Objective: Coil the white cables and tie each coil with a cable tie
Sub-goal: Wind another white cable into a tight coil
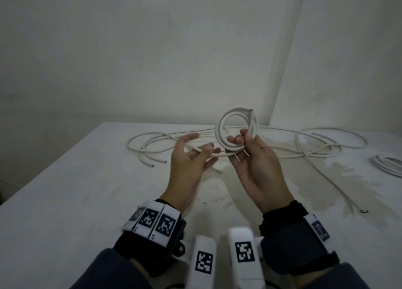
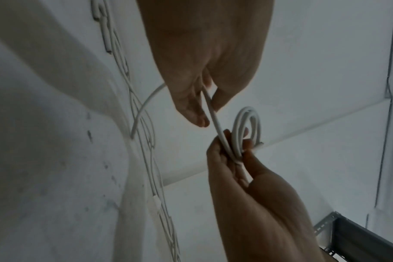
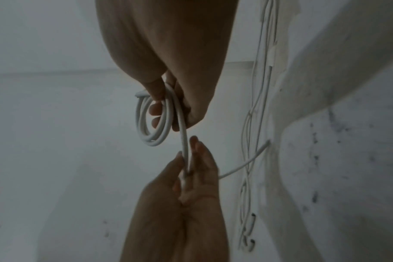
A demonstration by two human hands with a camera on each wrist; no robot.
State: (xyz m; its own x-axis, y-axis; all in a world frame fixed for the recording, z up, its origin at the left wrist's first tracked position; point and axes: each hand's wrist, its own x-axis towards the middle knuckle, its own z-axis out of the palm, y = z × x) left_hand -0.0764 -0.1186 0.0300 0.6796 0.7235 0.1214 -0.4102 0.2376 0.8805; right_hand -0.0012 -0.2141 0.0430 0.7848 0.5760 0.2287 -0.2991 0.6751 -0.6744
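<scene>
My right hand [image 1: 239, 136] pinches a small coil of white cable [image 1: 218, 129] between thumb and fingers and holds it upright above the white table [image 1: 87, 191]. The coil's free tail [image 1: 217, 155] runs left to my left hand [image 1: 204, 144], which holds it lightly between thumb and curled fingers. In the left wrist view the tail [image 2: 215, 122] passes from the left hand [image 2: 210, 111] down into the coil [image 2: 257, 124] held by the right hand [image 2: 236, 147]. The right wrist view shows the same coil [image 3: 141, 124] and tail [image 3: 184, 141]. Two short thin ends [image 1: 237, 158] stick out below the right fingers.
Loose white cables [image 1: 152, 141] sprawl across the table's back left, and more cables [image 1: 326, 136] lie at the back right. Another white coil [image 1: 389, 164] lies at the right edge. The table's left edge [image 1: 54, 158] drops off. Walls stand close behind.
</scene>
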